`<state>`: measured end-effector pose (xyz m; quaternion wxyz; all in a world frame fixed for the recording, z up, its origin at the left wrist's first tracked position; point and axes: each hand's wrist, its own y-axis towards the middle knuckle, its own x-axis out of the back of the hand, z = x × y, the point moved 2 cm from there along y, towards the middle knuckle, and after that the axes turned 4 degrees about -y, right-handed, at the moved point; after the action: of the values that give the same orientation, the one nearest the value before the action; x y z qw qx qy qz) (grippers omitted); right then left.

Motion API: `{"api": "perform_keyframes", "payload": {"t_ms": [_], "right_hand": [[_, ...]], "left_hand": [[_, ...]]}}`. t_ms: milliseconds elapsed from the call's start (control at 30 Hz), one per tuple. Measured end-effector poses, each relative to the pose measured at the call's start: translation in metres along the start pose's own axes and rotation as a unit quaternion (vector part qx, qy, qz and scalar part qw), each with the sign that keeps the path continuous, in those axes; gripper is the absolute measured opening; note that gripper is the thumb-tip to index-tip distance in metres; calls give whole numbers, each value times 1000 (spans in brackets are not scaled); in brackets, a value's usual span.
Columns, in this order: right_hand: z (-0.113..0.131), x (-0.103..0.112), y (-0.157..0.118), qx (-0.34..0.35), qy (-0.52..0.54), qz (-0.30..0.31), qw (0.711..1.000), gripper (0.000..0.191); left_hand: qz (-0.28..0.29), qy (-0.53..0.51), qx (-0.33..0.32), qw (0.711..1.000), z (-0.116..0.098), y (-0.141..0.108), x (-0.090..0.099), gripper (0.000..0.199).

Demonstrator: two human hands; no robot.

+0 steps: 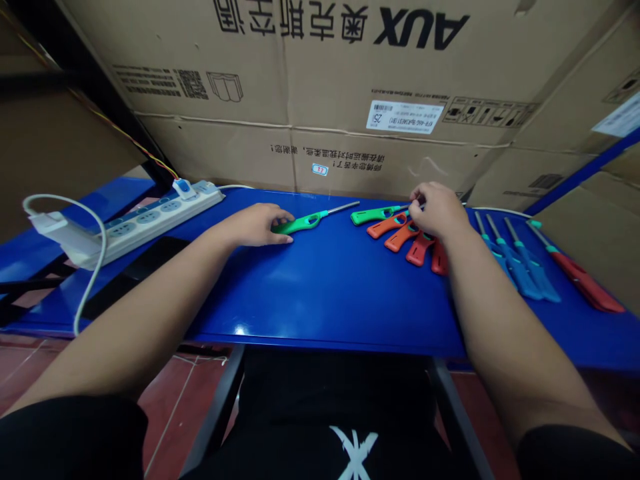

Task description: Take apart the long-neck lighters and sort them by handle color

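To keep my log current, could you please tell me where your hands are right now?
Left hand on green utility lighter. Right hand at tip of second green lighter. Orange lighters beside right hand.

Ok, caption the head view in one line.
Left hand touches a green utility lighter on a blue table; right hand at another green one beside orange lighters.

The left hand (pixel 255 225) touches a green utility lighter (pixel 300 223) on the blue tabletop (pixel 320 293), the right hand (pixel 437 211) another green lighter (pixel 375 215) beside orange lighters (pixel 393 227).
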<state>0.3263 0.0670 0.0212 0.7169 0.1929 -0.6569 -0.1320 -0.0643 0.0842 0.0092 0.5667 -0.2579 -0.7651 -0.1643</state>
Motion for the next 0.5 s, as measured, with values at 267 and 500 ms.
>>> {"api": "perform_keyframes", "payload": {"t_ms": [267, 500], "right_hand": [[49, 31, -17, 2, 198, -106, 974, 20], [133, 57, -51, 201, 286, 3, 937, 17]], "left_hand": [[114, -65, -72, 989, -43, -16, -15, 105], [129, -98, -229, 960, -65, -19, -30, 82]]}}
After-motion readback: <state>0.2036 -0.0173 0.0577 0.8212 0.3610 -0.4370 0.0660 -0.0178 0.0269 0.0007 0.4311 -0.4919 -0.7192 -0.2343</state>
